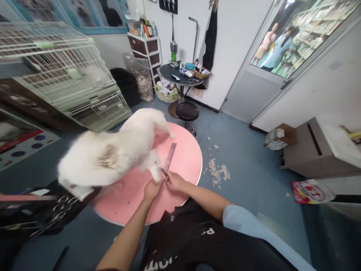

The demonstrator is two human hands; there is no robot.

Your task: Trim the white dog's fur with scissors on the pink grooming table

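Observation:
A fluffy white dog [132, 141] stands on the round pink table [188, 154], its head toward the left edge. My left hand [153, 189] is closed around the lower part of the dog's outstretched leg [155, 171]. Close beside it, my right hand [175, 181] grips a pair of scissors [164, 172], whose tips point up and left along the leg fur. A long comb [170, 155] with a purple edge lies on the tabletop just beyond my right hand. My fingers partly hide the paw and the scissor handles.
Several scissors [63, 205] lie on a dark tray at left. White wire cages [84, 82] stand behind the dog. A black stool [187, 111] and a small round table [166, 73] are ahead. Fur clumps [217, 172] litter the floor. Two people show through the door window [282, 41].

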